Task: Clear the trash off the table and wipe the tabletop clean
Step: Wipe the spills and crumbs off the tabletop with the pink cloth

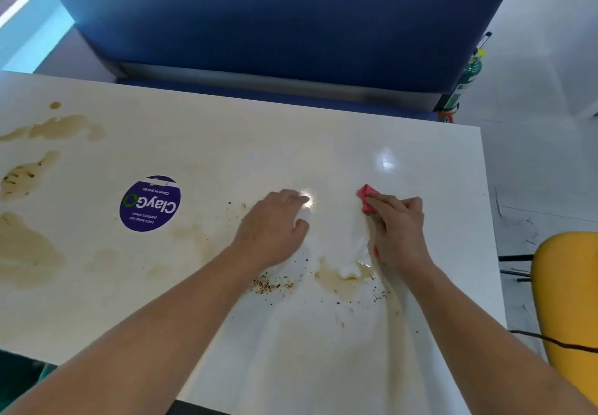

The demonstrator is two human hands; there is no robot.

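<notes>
Both bare arms stretch across the stained table (pixel 323 143). The left grip (pixel 275 223), palm down, curls round a white paper scrap (pixel 302 218); the right grip (pixel 399 227) holds a red cloth (pixel 365 198) pressed onto the table.

The white counter (pixel 323 143) carries a round purple sticker (pixel 149 203), wide brown stains (pixel 29 253) at its left, a brown puddle (pixel 343 280) and dark crumbs (pixel 273 285) near the front, a red cloth (pixel 366 199) and a white tissue (pixel 302 217).
</notes>
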